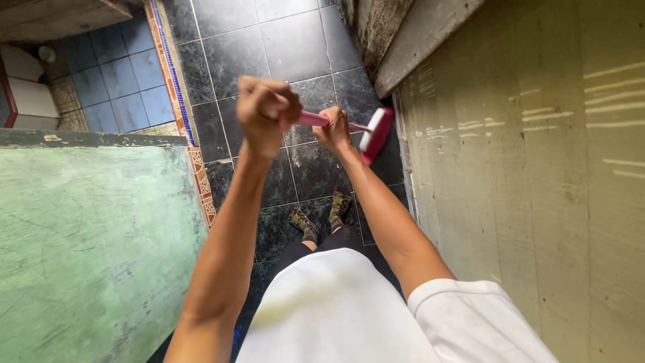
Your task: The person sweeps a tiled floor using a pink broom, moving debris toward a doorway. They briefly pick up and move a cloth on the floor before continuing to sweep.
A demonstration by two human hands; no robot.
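Note:
I look straight down at a dark tiled floor (pixel 228 60). My left hand (pixel 267 107) is clenched round the upper end of a pink broom handle (pixel 313 119). My right hand (pixel 334 129) grips the same handle a little lower. The handle slopes down to a pink and white broom head (pixel 376 133), which rests on the dark tiles at the foot of the right-hand wall. My feet in patterned socks (pixel 321 218) stand on the tiles below the hands.
A pale plank wall (pixel 531 175) runs along the right. A green painted wall (pixel 87 249) fills the left. A patterned tile strip (pixel 176 87) separates the dark floor from a blue-tiled area (pixel 117 81) at upper left. A grey concrete ledge (pixel 416 37) lies at the top.

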